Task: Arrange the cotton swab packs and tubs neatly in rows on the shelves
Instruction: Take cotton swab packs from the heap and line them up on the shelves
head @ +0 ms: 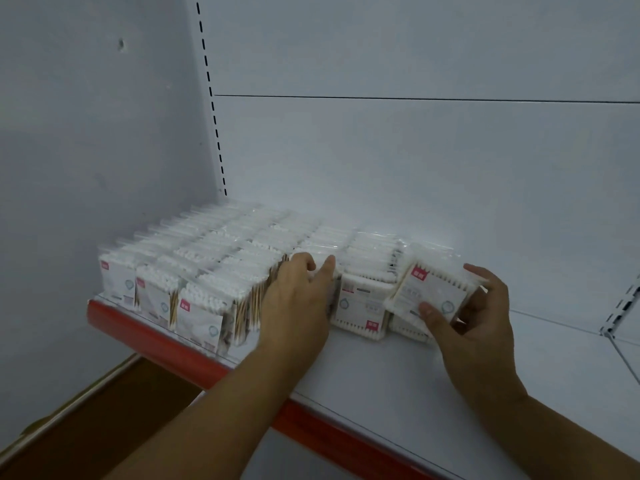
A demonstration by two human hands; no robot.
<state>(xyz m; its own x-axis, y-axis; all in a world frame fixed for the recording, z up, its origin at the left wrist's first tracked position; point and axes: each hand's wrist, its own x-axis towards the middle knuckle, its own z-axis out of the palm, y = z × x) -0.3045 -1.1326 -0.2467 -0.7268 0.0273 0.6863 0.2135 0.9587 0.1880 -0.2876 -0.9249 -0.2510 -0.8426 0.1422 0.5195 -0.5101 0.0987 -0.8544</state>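
Cotton swab packs (pixel 207 268) in clear film stand on edge in tight rows across the left part of the white shelf (pixel 398 382), whose front lip is red. Three front packs face the camera plainly. Each bears a small red tag with white characters too blurred to read and a pale blue round emblem. The packs standing behind them are too tightly pressed and blurred to count.

The left hand (pixel 298 299) sits at the right end of these rows, with its fingers (pixel 303 263) curled over the pack tops and the thumb spread on the other side, clamping the end packs. The right hand (pixel 479 317) holds one tilted pack (pixel 433 289), thumb on its printed face and fingers wrapped behind its far edge. Between the two hands one loose pack (pixel 362 306) lies flat on the shelf, its red tag turned toward the front. Another flat pack (pixel 410 330) lies partly under the held one.
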